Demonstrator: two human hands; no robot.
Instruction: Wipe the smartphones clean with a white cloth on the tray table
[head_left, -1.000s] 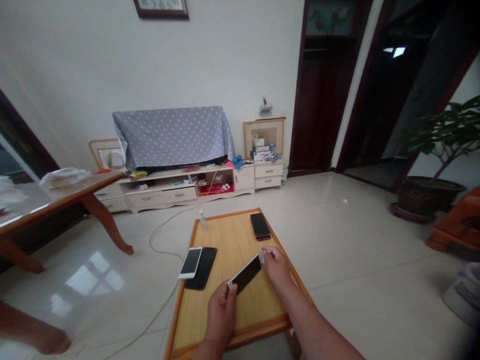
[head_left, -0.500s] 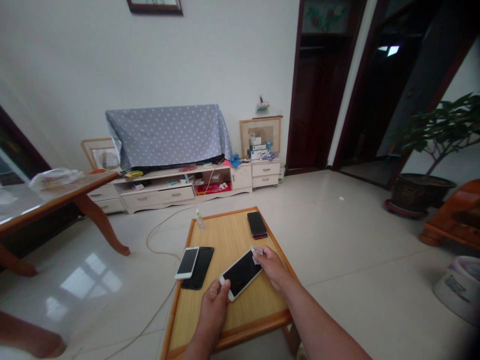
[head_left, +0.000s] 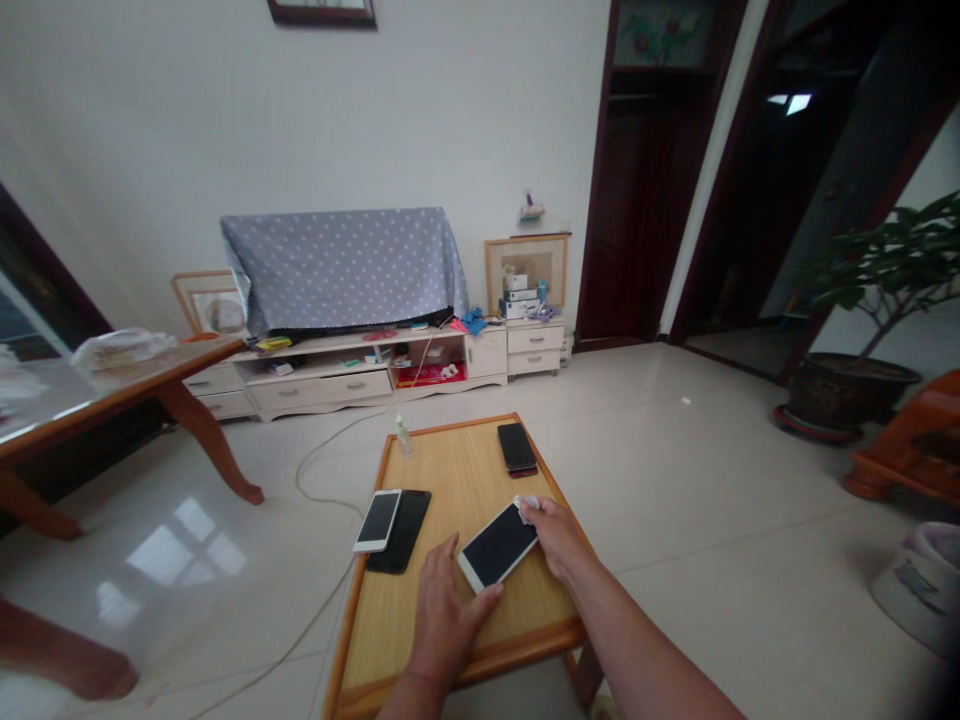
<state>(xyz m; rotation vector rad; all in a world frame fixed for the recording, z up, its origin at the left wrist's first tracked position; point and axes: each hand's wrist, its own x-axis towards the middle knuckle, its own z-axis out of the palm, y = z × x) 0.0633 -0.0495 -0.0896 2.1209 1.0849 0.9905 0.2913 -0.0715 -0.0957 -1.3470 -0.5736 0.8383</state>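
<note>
A white-framed smartphone (head_left: 499, 546) with a dark screen lies at a slant between my hands, over the near part of a small wooden table (head_left: 450, 475). My right hand (head_left: 556, 532) pinches a small whitish wipe or cloth (head_left: 528, 508) at the phone's upper right corner. Beside the lower left end of the phone is my left hand (head_left: 448, 612), its thumb and fingers spread apart, the thumb close to the bottom edge. Whether the thumb touches the phone, I cannot tell. To the left, another white smartphone (head_left: 378, 521) rests partly on a larger black tablet-like slab (head_left: 401, 535).
A dark phone (head_left: 515, 446) lies on something reddish at the table's far right. A small clear spray bottle (head_left: 405, 440) stands at the far left corner. Beyond are a low white cabinet (head_left: 322, 392), a cable (head_left: 300, 480) on the floor and a larger table (head_left: 202, 360) at left.
My left hand has loosened from the phone's lower left corner and its fingers have spread. The phone and my right hand with the wipe have shifted slightly right.
</note>
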